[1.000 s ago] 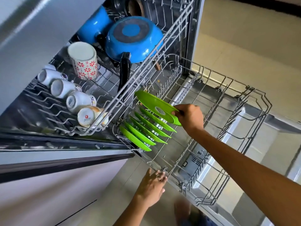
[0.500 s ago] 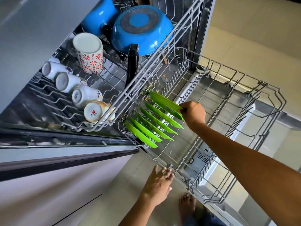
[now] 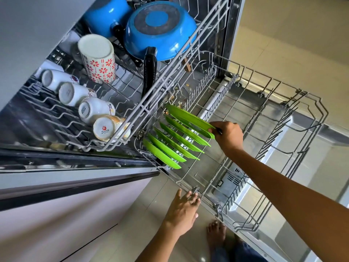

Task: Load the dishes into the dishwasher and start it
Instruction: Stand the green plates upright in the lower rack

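Step in hand, by the look of it: seating the sixth green plate (image 3: pixel 190 121) in the lower rack (image 3: pixel 306 118). Right hand (image 3: pixel 229 136) pinching that plate's near rim, grip closed on it. Left hand (image 3: pixel 184 210) with fingers straight, resting on the rack's front edge, holding nothing.

To do well: keep plate on edge, parallel to its neighbours, rim dropped fully between tines before release; steady rack with left hand so it does not roll.

Plates: thin, bright green, glossy, likely plastic and light, so prone to tipping if loosely seated. Five other green plates (image 3: pixel 170 150) standing in a slanted row at the rack's left end, close together. Food crumbs on rack floor just behind them. Rest of lower rack unfilled.

Upper rack (image 3: pixel 170 59): blue pan (image 3: pixel 160 29), flowered mug (image 3: pixel 99 59), white cups (image 3: pixel 90 108) inverted.
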Demonstrator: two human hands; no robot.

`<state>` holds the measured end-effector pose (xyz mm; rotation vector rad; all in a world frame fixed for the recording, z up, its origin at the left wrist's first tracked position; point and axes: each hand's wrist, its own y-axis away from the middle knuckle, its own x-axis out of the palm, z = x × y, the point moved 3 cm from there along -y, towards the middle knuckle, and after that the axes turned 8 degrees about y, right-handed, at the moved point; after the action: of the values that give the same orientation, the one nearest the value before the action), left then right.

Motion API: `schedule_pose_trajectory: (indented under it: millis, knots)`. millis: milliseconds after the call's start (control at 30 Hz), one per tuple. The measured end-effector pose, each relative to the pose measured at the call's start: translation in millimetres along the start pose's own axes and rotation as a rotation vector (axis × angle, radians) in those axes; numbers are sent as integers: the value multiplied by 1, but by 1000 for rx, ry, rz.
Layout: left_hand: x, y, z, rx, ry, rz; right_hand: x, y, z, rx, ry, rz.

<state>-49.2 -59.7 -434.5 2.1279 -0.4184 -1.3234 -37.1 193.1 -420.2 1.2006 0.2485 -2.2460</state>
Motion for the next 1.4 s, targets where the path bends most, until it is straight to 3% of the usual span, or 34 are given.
schedule_pose_trajectory:
  millis: [167,467,967,1033,1200,1400]
  knots:
    - [0,1,-1,-3,-3,9,6,-8,1,13,7,22]
    - [3,2,-1,-15,5,-2,29,-22,-9,-10,125,320]
    - [1,2,-3,-5,-11,-8,29,-24,-9,-62,244,424]
    - [-1,2,-3,3,-31,-5,20,-16,-6,-49,261,403]
    - [0,1,-4,8,-24,-43,-21,42,6,-109,160,138]
    - [-31,33,-22,1,164,-401,-63,135,17,-173,63,102]
